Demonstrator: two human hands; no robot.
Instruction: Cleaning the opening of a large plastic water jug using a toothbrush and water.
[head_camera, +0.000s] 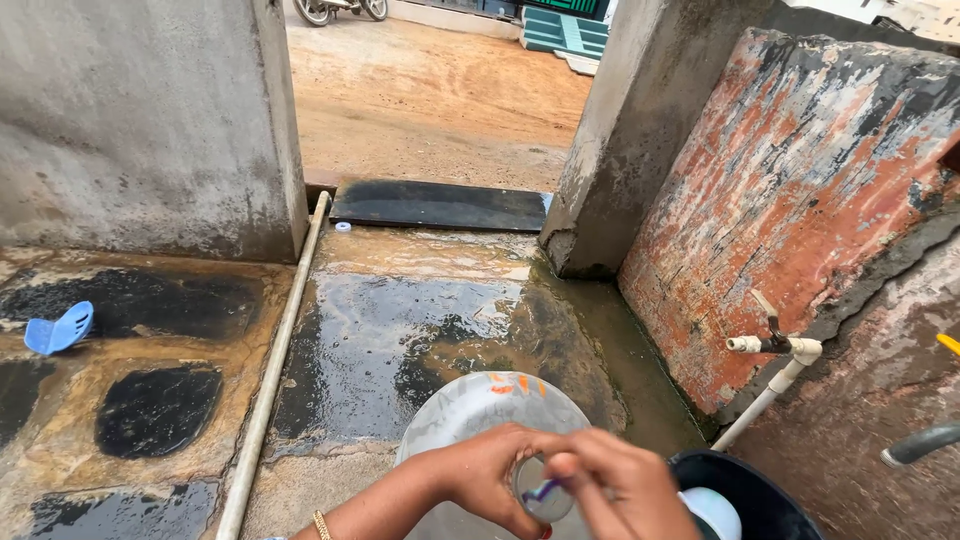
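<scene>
Gripping a small glass (543, 495) mouth-up over a pale basin (470, 405), left hand (490, 475) wraps its side; right hand (620, 490), touching the rim, pinches something purple inside; dark bucket (770, 500) just right.

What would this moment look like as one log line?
left hand: holds small glass | right hand: fingers at glass | below: pale basin | right: dark bucket, tap | floor: wet
</scene>
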